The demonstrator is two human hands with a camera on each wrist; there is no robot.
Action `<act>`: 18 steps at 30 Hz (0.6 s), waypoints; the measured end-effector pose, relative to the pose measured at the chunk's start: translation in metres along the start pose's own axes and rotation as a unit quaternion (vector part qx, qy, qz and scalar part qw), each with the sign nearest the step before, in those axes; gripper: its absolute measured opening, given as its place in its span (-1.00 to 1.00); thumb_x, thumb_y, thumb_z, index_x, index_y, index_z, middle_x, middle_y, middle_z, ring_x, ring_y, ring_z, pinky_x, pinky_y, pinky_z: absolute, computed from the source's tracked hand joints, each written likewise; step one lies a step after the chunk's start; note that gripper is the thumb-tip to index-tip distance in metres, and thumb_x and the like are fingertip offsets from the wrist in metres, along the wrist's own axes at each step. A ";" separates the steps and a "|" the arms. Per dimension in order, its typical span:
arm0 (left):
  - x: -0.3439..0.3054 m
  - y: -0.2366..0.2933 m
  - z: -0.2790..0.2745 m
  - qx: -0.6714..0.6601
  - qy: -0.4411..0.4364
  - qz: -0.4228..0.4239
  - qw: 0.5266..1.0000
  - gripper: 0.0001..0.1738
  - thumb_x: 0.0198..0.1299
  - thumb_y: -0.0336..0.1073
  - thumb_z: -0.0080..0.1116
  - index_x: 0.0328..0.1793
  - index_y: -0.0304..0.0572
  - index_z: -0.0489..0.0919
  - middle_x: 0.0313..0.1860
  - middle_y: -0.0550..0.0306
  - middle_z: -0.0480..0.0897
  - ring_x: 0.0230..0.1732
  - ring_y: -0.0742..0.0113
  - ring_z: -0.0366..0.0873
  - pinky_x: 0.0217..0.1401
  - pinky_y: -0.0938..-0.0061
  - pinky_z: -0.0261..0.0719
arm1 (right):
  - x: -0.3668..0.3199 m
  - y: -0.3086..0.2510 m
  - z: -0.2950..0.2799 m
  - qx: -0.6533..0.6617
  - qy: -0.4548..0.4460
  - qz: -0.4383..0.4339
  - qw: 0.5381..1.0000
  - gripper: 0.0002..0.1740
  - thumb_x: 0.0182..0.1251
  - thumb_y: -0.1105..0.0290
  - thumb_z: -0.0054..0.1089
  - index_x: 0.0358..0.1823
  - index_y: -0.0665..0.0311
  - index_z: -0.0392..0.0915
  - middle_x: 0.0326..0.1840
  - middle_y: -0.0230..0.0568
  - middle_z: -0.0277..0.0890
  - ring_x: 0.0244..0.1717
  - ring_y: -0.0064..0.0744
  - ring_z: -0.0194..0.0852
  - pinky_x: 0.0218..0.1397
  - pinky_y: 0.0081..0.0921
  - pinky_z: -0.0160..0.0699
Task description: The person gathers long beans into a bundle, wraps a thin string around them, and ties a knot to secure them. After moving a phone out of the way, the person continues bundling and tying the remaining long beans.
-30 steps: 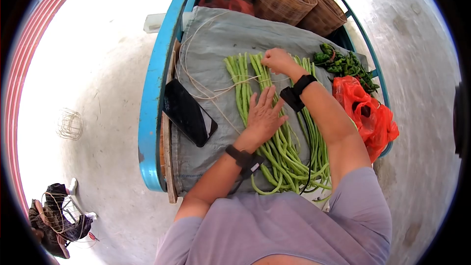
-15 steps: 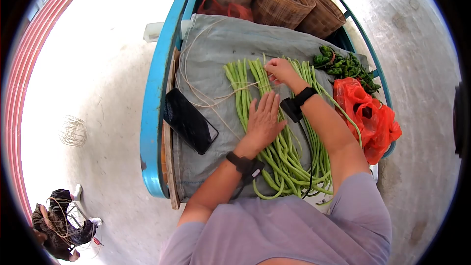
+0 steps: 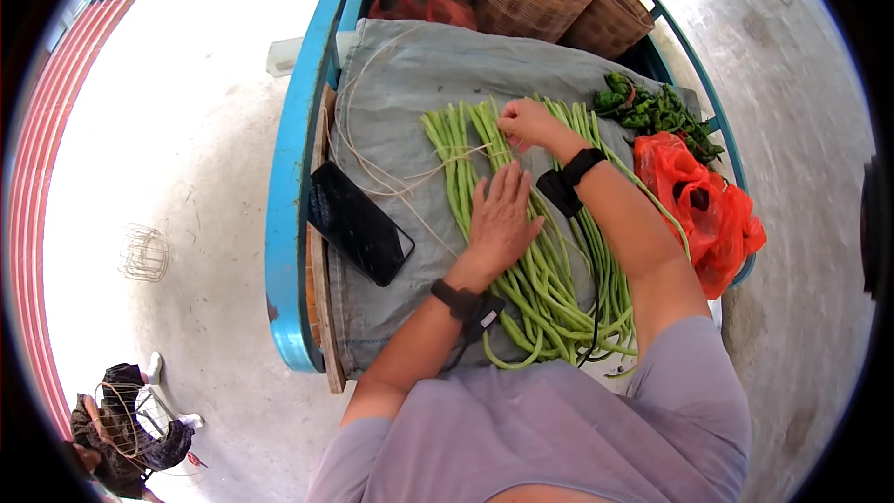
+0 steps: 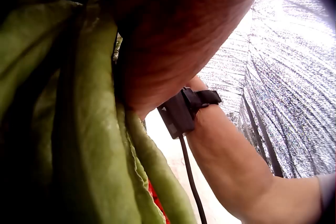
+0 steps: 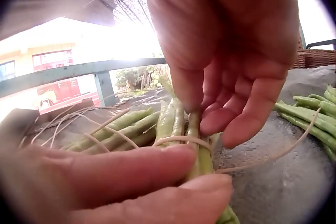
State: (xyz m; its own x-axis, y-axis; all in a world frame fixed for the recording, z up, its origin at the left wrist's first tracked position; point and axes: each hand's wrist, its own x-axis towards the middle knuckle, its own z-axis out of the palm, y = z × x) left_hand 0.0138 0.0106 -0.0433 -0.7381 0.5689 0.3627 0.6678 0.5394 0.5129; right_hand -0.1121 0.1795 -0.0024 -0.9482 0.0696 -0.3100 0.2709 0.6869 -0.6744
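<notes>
Bunches of green long beans (image 3: 451,154) lie side by side on a grey cloth (image 3: 400,65). My left hand (image 3: 503,224) rests with straight fingers across the middle bunch (image 3: 485,117). In the right wrist view, a pale tie (image 5: 182,139) circles that bunch near its top, just beyond the left fingertips. My right hand (image 3: 531,123) pinches a bean end above the tie, thumb against fingers. Another loose strand (image 5: 283,153) trails off to the right. More beans (image 3: 607,261) spread beneath the right forearm, with one curving out beyond it.
A black phone (image 3: 358,224) and loose pale strings (image 3: 372,188) lie left of the beans. Green peppers (image 3: 652,107) and a red plastic bag (image 3: 694,210) sit at right. Wicker baskets (image 3: 531,0) stand behind. A blue rail (image 3: 293,186) borders the left; a person (image 3: 126,428) sits beyond.
My right fingers loosened and dropped slightly at the bunch's top, then curled in there again. A bean has come to curve out right of my right forearm. My left hand stays on the bunch.
</notes>
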 end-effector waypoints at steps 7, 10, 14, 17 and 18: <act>0.000 0.000 0.004 0.000 0.008 -0.011 1.000 -0.18 0.16 0.04 0.18 0.45 -0.29 0.24 0.48 -0.04 0.21 0.50 0.08 0.08 0.49 0.05 -0.05 | -0.015 0.002 0.000 0.070 -0.027 0.048 0.996 -0.76 0.28 0.25 0.13 -0.37 0.31 0.48 -0.48 -0.25 0.55 -0.52 -0.43 0.57 -0.47 -0.40 0.64; 0.000 0.000 0.007 0.014 0.008 -0.008 1.000 -0.18 0.16 0.04 0.17 0.45 -0.29 0.24 0.50 -0.04 0.19 0.51 0.10 0.07 0.49 0.07 -0.06 | -0.031 -0.005 -0.001 0.051 0.001 0.073 0.996 -0.69 0.32 0.15 0.11 -0.37 0.29 0.48 -0.48 -0.27 0.52 -0.55 -0.42 0.52 -0.50 -0.43 0.55; 0.001 -0.001 0.004 0.014 -0.003 -0.005 1.000 -0.19 0.18 0.04 0.15 0.45 -0.29 0.24 0.51 -0.04 0.18 0.52 0.11 0.05 0.51 0.07 -0.10 | -0.043 0.020 0.010 0.030 0.162 -0.013 0.986 -0.68 0.31 0.12 0.14 -0.33 0.28 0.48 -0.48 -0.23 0.51 -0.49 -0.29 0.51 -0.40 -0.36 0.48; 0.000 0.002 0.002 0.010 -0.025 -0.018 0.999 -0.20 0.20 0.04 0.14 0.46 -0.26 0.22 0.51 -0.04 0.18 0.53 0.11 0.03 0.51 0.07 -0.12 | -0.068 0.010 0.017 -0.086 0.215 -0.129 0.964 -0.73 0.23 0.20 0.18 -0.25 0.27 0.51 -0.36 -0.13 0.53 -0.32 -0.17 0.52 -0.21 -0.31 0.48; 0.000 0.003 0.001 0.008 -0.026 -0.020 0.999 -0.20 0.20 0.04 0.14 0.47 -0.26 0.21 0.51 -0.04 0.18 0.53 0.11 0.03 0.51 0.07 -0.13 | -0.073 0.001 0.022 -0.072 0.219 -0.125 0.965 -0.72 0.23 0.20 0.18 -0.21 0.26 0.53 -0.31 -0.11 0.54 -0.28 -0.15 0.53 -0.18 -0.28 0.49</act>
State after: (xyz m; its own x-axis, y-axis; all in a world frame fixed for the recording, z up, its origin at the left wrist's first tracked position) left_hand 0.0155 0.0127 -0.0426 -0.7587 0.5779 0.3006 0.6393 0.5720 0.5140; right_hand -0.0388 0.1593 0.0050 -0.9687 0.1658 0.1847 0.0281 0.8125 -0.5822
